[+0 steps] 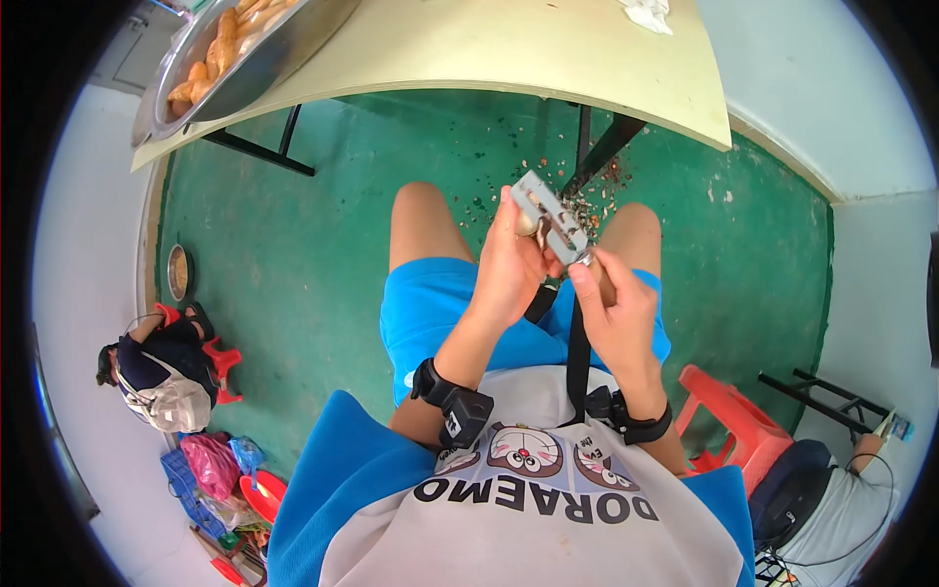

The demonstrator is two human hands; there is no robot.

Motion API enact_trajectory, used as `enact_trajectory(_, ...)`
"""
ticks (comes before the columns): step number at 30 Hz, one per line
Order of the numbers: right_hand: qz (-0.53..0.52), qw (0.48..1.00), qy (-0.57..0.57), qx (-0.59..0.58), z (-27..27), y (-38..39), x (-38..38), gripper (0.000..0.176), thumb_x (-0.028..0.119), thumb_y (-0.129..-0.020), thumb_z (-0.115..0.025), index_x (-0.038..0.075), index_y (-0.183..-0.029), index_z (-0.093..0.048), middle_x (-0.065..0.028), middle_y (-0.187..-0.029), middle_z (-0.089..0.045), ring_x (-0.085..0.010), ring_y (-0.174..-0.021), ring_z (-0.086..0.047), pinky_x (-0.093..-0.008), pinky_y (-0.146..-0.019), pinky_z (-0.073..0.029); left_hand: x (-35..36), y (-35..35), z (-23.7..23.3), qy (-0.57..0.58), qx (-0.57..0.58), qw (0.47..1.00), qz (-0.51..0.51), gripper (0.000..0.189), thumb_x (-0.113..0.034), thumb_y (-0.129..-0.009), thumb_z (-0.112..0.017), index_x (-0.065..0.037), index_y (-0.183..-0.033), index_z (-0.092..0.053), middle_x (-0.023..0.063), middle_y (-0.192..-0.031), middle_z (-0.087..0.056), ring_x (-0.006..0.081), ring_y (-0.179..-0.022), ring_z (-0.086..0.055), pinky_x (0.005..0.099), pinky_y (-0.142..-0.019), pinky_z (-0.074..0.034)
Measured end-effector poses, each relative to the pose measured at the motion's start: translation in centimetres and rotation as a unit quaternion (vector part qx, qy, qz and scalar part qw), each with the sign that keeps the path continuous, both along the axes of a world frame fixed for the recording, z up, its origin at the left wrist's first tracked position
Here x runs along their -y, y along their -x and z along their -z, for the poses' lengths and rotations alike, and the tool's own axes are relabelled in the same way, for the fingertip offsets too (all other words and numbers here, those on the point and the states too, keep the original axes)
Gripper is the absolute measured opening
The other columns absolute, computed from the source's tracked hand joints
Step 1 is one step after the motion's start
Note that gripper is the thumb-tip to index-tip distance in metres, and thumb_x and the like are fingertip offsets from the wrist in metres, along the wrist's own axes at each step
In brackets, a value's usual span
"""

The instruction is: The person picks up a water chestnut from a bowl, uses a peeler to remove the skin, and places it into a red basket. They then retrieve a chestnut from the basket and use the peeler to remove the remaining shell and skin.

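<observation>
Over my lap, my right hand is closed around the handle end of a metal peeler, its flat slotted head slanting up to the left. My left hand is closed just behind and beside that head, its thumb along the edge. Between its fingers shows a small pale and brown piece, mostly hidden by the peeler; I cannot tell what it is. Bits of peel lie scattered on the green floor beyond my knees.
A table ahead carries a metal basin of orange-brown pieces and a crumpled white tissue. A red stool stands at my right. At left are a seated person, a metal bowl and plastic bags.
</observation>
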State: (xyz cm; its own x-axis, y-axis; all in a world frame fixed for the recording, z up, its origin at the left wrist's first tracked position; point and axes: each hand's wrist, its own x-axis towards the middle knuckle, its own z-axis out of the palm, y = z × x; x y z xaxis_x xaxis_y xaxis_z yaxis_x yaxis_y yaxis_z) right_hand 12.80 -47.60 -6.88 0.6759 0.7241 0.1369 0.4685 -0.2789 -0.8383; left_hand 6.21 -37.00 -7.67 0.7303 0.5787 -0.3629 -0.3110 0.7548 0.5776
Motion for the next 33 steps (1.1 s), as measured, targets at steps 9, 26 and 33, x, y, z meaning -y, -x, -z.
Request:
enact_trajectory(9, -0.008, 0.992, 0.011, 0.125, 0.3, 0.6, -0.4, 0.027, 0.024, -0.075, -0.062, 0.002, -0.089, -0.055, -0.0098, -0.071, -0.059, -0.0227, -0.055, -0.057, -0.0291, -0.044, -0.042, -0.6, 0.8, 0.8, -0.008, -0.057, 0.998, -0.009, 0.034, -0.036, -0.087, -0.028, -0.012, -0.107, -0.042, 0.0024, -0.079, -0.053, 0.0098, -0.068, -0.054, 0.0224, -0.052, -0.041)
enact_trajectory(26, 0.115, 0.992, 0.027, -0.05, -0.2, -1.9, -1.1, 0.022, 0.023, -0.083, -0.053, 0.0, -0.082, -0.055, -0.0063, -0.05, -0.045, -0.0086, -0.043, -0.039, -0.0254, -0.04, -0.032, -0.6, 0.6, -0.6, -0.015, 0.004, 0.997, -0.071, 0.018, -0.03, -0.085, -0.038, -0.012, -0.089, -0.041, -0.0009, -0.063, -0.033, 0.0081, -0.049, -0.029, 0.0219, -0.041, -0.022)
enact_trajectory(33, 0.042, 0.997, 0.009, -0.064, -0.6, -0.1, -1.3, 0.022, 0.02, -0.08, -0.058, -0.001, -0.087, -0.055, -0.0069, -0.059, -0.052, -0.0089, -0.049, -0.045, -0.0228, -0.045, -0.037, -2.5, 1.1, 0.7, 0.149, 0.123, 0.98, 0.046, 0.018, -0.031, -0.087, -0.038, -0.015, -0.091, -0.044, -0.0003, -0.067, -0.039, 0.0093, -0.057, -0.037, 0.0215, -0.046, -0.03)
